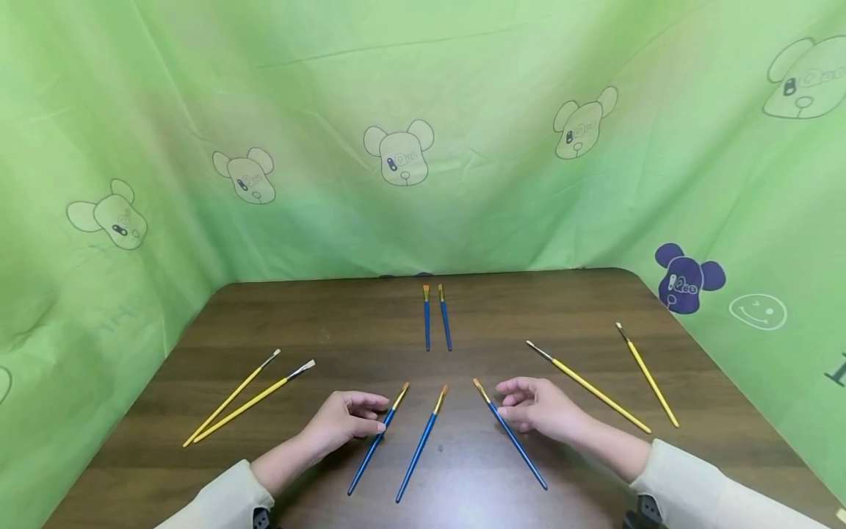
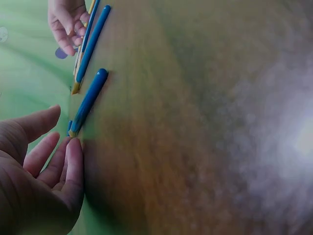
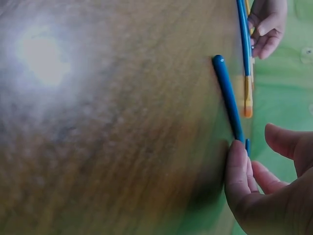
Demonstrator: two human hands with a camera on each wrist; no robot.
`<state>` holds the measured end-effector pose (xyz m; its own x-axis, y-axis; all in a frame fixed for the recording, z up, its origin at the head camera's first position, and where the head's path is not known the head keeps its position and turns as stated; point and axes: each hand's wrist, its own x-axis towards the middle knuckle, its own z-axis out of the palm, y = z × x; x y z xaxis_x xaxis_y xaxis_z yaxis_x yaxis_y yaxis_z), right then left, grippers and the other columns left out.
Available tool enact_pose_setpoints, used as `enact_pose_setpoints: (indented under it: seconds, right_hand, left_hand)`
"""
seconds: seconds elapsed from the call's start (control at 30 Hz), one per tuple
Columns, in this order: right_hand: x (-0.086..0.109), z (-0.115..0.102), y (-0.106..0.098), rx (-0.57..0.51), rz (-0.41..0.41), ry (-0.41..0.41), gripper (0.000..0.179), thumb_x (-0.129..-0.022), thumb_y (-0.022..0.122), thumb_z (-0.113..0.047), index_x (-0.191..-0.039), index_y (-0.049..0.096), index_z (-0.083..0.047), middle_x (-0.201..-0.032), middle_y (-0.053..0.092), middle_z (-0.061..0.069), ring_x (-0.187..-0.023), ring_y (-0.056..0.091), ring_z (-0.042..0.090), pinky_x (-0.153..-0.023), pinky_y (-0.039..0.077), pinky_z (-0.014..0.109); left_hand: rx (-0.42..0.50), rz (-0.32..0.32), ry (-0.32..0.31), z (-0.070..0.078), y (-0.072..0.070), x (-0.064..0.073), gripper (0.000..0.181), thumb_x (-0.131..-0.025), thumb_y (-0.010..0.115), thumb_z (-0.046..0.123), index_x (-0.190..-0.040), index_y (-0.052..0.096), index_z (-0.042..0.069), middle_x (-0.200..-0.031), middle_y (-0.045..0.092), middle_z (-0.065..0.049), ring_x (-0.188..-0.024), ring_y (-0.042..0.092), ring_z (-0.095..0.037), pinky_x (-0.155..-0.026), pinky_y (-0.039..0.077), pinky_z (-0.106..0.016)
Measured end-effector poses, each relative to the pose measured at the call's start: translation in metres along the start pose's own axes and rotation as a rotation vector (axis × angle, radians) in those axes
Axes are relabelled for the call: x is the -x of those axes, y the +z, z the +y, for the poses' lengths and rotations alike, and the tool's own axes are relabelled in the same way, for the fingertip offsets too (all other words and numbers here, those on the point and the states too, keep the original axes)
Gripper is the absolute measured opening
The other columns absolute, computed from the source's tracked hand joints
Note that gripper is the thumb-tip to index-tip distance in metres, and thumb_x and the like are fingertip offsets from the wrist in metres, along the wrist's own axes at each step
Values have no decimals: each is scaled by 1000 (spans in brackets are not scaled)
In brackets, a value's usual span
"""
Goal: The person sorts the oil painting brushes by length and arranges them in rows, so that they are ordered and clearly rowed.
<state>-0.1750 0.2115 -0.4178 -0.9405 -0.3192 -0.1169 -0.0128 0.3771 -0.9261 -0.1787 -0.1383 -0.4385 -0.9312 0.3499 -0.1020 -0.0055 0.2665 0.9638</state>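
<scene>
Three blue paintbrushes lie at the front of the table. My left hand (image 1: pixel 345 425) is beside the left blue paintbrush (image 1: pixel 375 448), its thumb tip at the handle in the head view. In the left wrist view the thumb stands apart from the fingers (image 2: pixel 73 166), with nothing pinched between them. A middle blue paintbrush (image 1: pixel 418 455) lies between the hands. My right hand (image 1: pixel 543 408) is next to the right blue paintbrush (image 1: pixel 518 444), fingertips at its upper part. The right wrist view shows that thumb (image 3: pixel 283 139) spread away from the fingers. Whether either hand touches its brush, I cannot tell.
Two more blue paintbrushes (image 1: pixel 427 319) lie at the table's back edge. Two yellow paintbrushes (image 1: pixel 254 402) lie at the left, their handle ends close together. Two others, a long yellow paintbrush (image 1: pixel 595 389) and a yellow paintbrush (image 1: pixel 651 378), lie right. A green curtain (image 1: pixel 410 228) hangs behind the wooden table (image 1: pixel 357 323).
</scene>
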Motion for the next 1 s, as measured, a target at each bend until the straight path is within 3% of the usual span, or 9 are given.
enact_pose_setpoints:
  seconds: [0.13,0.4,0.7,1.0]
  right_hand:
    - [1,3,1,-6,-20,-17,46,-83,73,-2,-121,54,17,-91,59,11,-74,59,19,-61,54,29]
    - [-1,7,3,62,-11,-44,46,-78,77,-3,-116,59,15,-87,58,9,-71,56,15,-56,51,22]
    - [-3,9,7,201,14,-85,45,-71,83,-6,-110,66,8,-82,56,5,-71,53,15,-57,48,22]
    - [-1,6,10,269,46,-89,46,-66,86,-4,-107,69,3,-83,55,4,-73,53,17,-61,46,24]
  left_hand:
    - [-21,16,28,-2,4,1,39,-76,79,0,-113,69,-6,-105,70,-14,-82,60,-12,-59,52,-24]
    - [-142,34,134,-5,9,-4,40,-72,83,0,-109,71,-5,-102,72,-14,-83,61,-18,-68,51,-20]
    - [-285,66,166,-3,14,-2,43,-67,87,4,-108,73,2,-98,73,-6,-79,60,-16,-69,49,-23]
    - [-351,94,160,-1,15,-2,40,-67,84,0,-106,75,5,-96,73,-3,-76,65,-12,-67,51,-22]
